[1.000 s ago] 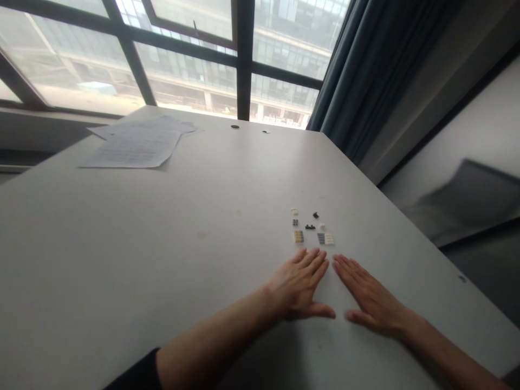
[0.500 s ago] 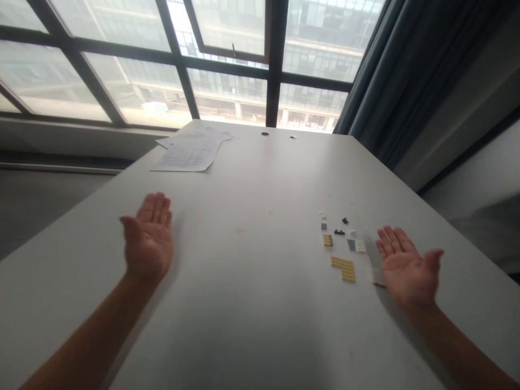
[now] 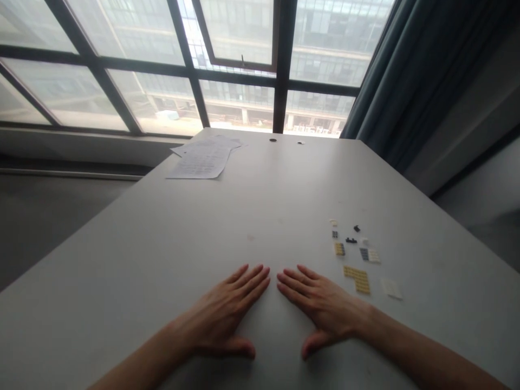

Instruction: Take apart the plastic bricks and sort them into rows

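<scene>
Palm down over the white table (image 3: 195,227), my left hand (image 3: 227,309) has its fingers stretched out and its thumb apart, holding nothing. Facing it, my right hand (image 3: 319,303) is also palm down with straight fingers and nothing in it. A small gap separates the two sets of fingertips. Beyond my right hand lie small building-brick pieces: a yellow L-shaped group (image 3: 359,279), a yellow and grey block (image 3: 339,249), a grey and white group (image 3: 369,255), and a black piece (image 3: 351,240). A flat white piece (image 3: 391,288) lies to their right.
Printed sheets of paper (image 3: 203,162) lie at the table's far left corner. Two small round fittings, one dark (image 3: 273,140), sit near the far edge. Behind the table are a window (image 3: 239,103) and a dark curtain (image 3: 390,97).
Both hands have come inward from wide apart and turned from palms up to palms down, fingertips now close together. The white piece is no longer partly covered. The view has shifted slightly.
</scene>
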`<state>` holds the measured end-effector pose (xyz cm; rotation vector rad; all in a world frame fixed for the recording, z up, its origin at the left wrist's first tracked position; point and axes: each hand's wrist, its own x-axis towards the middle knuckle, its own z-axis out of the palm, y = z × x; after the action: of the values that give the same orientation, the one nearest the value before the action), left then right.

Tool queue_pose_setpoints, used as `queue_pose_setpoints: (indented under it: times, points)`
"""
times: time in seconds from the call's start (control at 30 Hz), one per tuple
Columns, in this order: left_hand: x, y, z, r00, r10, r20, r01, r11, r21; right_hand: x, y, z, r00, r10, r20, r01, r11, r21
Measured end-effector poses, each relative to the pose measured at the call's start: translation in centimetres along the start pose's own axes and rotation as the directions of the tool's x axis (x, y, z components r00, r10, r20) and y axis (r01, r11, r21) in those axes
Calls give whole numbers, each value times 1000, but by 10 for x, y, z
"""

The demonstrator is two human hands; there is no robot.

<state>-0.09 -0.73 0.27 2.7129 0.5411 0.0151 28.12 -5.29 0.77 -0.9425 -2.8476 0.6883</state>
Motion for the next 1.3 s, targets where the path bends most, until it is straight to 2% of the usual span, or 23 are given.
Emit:
queue_pose_setpoints:
  times: [0.27, 0.43, 0.5, 0.57, 0.63, 0.73, 0.8, 0.9, 0.97, 1.03, 1.17, 1.3]
  points:
    - [-2, 2, -5, 1000, 2, 15, -2, 1000, 18, -2, -2, -3, 1000, 1, -17, -1, 1000, 3]
    - [-2, -1, -2, 1000, -5, -25, 5, 1000, 20, 0, -1, -1, 999, -18, -43, 16, 999, -48]
    - [-3, -5, 2, 995, -32, -92, 34, 999, 25, 0, 0, 3, 995, -23, -101, 14, 995, -95]
    - [-5, -11, 6, 983, -63, -171, 71, 997, 37, -7, 3, 10, 975, -5, -222, -34, 984, -173]
    - [-7, -17, 11, 966, -79, -245, 98, 993, 64, -24, 7, 19, 918, 45, -394, -162, 950, -269]
    - [-10, -23, 15, 945, -77, -317, 119, 986, 114, -71, 20, 32, 773, 179, -609, -464, 813, -351]
    - [-11, -26, 16, 940, -84, -330, 135, 982, 133, -107, 33, 37, 703, 297, -646, -611, 717, -335]
    - [-11, -27, 17, 937, -106, -334, 156, 979, 129, -144, 62, 37, 642, 449, -622, -715, 644, -273]
    - [-10, -27, 17, 936, -111, -335, 160, 979, 125, -148, 86, 30, 666, 483, -569, -703, 661, -261]
    - [-10, -26, 16, 934, -110, -339, 164, 978, 133, -135, 111, 17, 734, 475, -486, -644, 715, -273]
    - [-11, -28, 15, 929, -106, -355, 174, 971, 165, -76, 145, -19, 849, 435, -300, -511, 819, -260]
    - [-13, -42, 14, 904, -176, -391, 256, 952, 165, -3, 145, -42, 930, 290, -227, -342, 908, -241]
